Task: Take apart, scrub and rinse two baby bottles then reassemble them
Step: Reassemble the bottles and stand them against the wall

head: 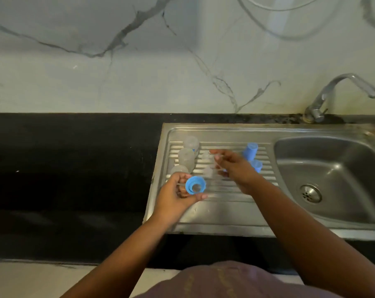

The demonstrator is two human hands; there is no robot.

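The left hand (178,195) gripped a blue collar (195,185) over the drainboard (225,208); the right hand (236,168), blurred, seemingly pinched a teat (218,157). Seating it squarely probably mattered most.

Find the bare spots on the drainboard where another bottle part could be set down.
Free: the flat front strip of the drainboard, nearest the person, and the sink basin. Crowded: the ribbed part, with clear bottles at its left, blue caps at its right, and both hands over the middle.
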